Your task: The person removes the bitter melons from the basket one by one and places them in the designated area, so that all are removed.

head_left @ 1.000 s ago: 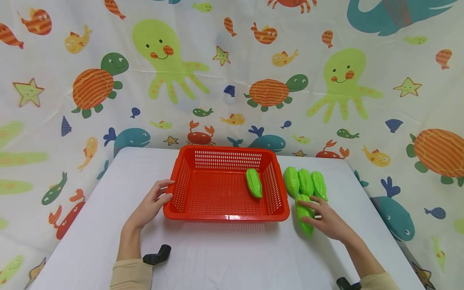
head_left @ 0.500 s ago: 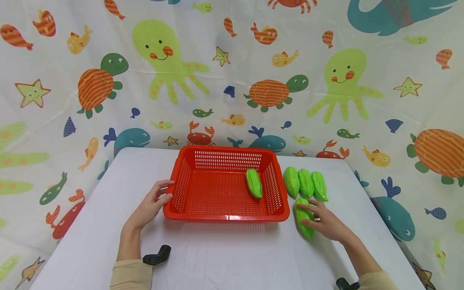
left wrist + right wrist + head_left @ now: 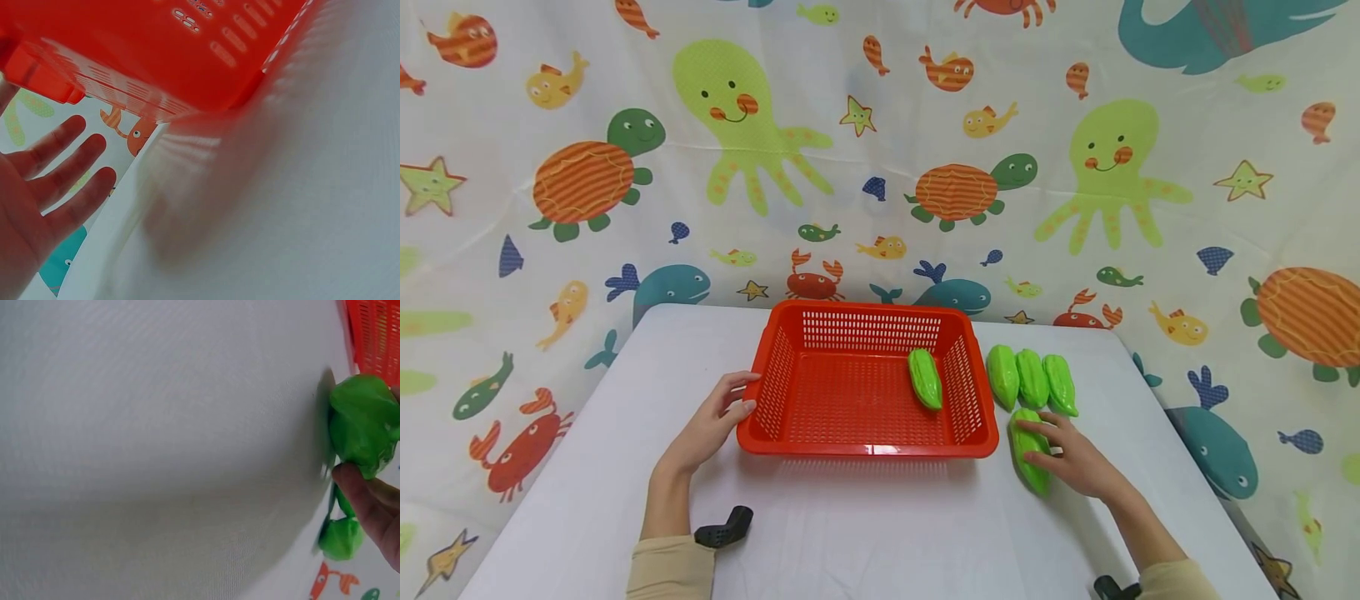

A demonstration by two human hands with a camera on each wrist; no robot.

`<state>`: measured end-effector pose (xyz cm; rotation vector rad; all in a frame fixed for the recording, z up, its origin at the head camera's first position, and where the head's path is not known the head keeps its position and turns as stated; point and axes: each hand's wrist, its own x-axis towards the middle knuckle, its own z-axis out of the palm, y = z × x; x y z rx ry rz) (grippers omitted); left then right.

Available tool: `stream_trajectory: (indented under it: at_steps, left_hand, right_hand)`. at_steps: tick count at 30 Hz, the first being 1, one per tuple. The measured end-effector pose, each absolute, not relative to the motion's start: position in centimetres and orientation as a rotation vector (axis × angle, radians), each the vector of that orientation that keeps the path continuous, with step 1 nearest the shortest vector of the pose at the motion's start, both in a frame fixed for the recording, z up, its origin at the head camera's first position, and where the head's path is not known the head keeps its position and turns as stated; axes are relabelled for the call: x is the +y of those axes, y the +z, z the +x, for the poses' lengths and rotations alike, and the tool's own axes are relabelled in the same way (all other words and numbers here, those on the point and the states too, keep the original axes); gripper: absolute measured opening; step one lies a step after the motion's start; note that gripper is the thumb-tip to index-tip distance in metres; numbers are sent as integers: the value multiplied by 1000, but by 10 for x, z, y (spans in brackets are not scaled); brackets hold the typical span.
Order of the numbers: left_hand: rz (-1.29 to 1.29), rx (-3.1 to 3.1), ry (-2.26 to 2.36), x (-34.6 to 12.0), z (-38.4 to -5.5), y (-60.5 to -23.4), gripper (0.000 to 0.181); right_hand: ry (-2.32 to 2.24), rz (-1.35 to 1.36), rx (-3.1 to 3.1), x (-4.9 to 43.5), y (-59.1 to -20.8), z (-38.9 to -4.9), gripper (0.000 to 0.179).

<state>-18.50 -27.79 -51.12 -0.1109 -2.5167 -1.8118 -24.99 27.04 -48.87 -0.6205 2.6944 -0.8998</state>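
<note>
A red plastic basket (image 3: 865, 408) stands in the middle of the white table, with one long green ridged fruit (image 3: 925, 379) lying inside near its right wall. My left hand (image 3: 715, 421) touches the basket's left rim with thumb and index fingertip; its other fingers are spread beside the basket wall in the left wrist view. To the right of the basket, my right hand (image 3: 1071, 454) pinches another green ridged fruit (image 3: 1028, 454) between thumb and fingers. That fruit (image 3: 362, 422) has a lobed, shiny end in the right wrist view, and it sits at the table surface.
Three more green ridged fruits (image 3: 1032, 377) lie side by side right of the basket, behind the pinched one. A cloth (image 3: 865, 225) printed with sea animals hangs behind the white table (image 3: 880, 533). Black devices (image 3: 726, 527) are worn at both wrists.
The fruit under my right hand has shifted slightly toward the front left and turned a little, with the fingers following. My left hand and the basket have stayed in place.
</note>
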Motion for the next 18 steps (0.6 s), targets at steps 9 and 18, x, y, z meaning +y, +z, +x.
stream_trajectory:
  at_steps: [9,18]
  left_hand:
    - [-111,-2520,-1813,-278,-184,-512,51]
    - [-110,-2506,-1820,-276,-184,-511,50]
  right_hand:
    - [-908,-587,2704,271,-492,-252,49]
    - [-920,-573,2721,270,-491,-252,48]
